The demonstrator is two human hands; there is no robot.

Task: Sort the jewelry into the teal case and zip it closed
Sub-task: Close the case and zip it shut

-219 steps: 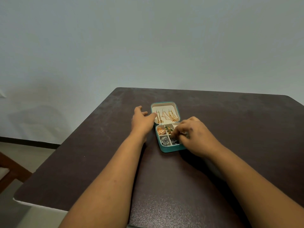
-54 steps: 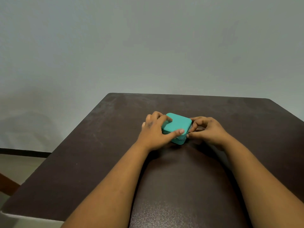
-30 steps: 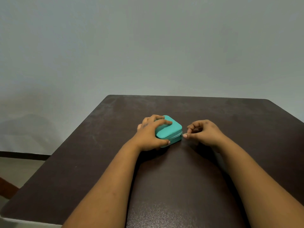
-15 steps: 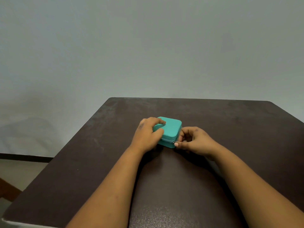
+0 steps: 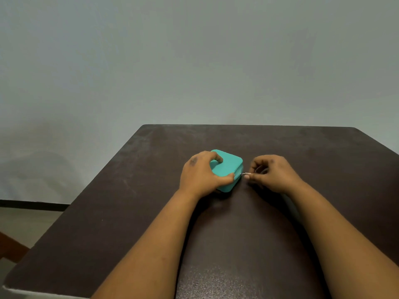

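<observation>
The teal jewelry case (image 5: 226,169), lid down, is set near the middle of the dark brown table (image 5: 129,212). It is gripped by the left hand (image 5: 200,173) from its nine o'clock side, with fingers curled over the lid and the thumb pressed along the near edge. At the case's three o'clock side, the small metal zipper pull (image 5: 246,174) is pinched by the right hand (image 5: 272,173).
</observation>
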